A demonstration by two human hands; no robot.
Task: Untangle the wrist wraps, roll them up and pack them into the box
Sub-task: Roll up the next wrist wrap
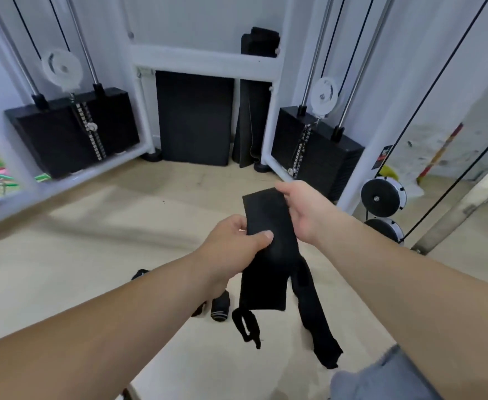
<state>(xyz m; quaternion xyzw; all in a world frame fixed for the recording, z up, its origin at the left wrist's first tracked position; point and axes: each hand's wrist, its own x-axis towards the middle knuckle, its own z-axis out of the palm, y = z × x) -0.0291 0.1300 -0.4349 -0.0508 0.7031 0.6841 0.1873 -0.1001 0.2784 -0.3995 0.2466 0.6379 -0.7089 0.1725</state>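
Wrap (268, 255) held in air above floor (92, 255): upper end gripped by right hand (306, 212), middle pinched under left hand (237, 238) thumb. Cloth judged soft, light, limp; tail (320, 327) and loop (247, 324) hang loose. Flat end best taken for rolling.

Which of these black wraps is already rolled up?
The short striped wrap lying on the floor, just below the left hand. The long wrap pinched by that hand and the right hand hangs loose, unrolled.

Pale floor (98, 249), white cable-machine frame (205, 60), two black weight stacks (72, 134) (317, 157), dark mats (193, 119) against the wall.
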